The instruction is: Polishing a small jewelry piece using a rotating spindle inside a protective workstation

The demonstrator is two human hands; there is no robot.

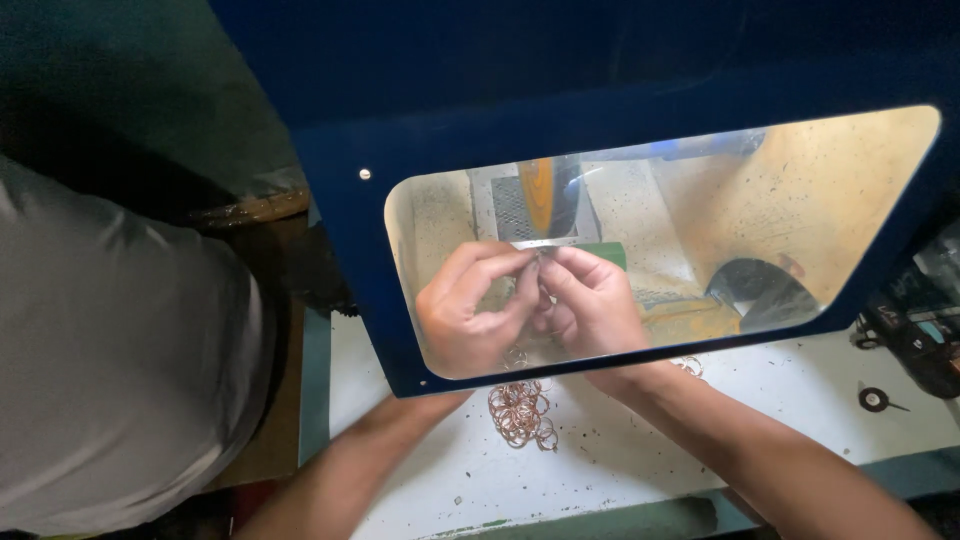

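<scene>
Left hand: seen through the clear window of the guard, fingers curled in, thumb and forefinger pinched narrow on a small ring at the fingertips.
Right hand: also behind the window, fingers bent and closed tight on the same small ring from the other side; the two hands touch at the fingertips.
Small ring: held between both hands just below the grinding wheel, too small and blurred to tell its exact shape.
Grinding wheel: orange-edged disc standing upright above the hands, with a narrow metal rest just under it, close to the fingertips.
Guard: dark blue panel with a clear, rounded window, tilted over the hands; both forearms pass under its lower edge.
Pile of rings: copper-coloured wire rings heaped on the surface between the forearms, nearer the left one.
Loose rings: a few more lie by the right wrist at the guard's lower edge.
Surface: white, speckled with small dark bits.
Small black disc: lies on the surface far right, well apart from the hands.
Person nearby: a grey-clad figure at the left edge.
</scene>
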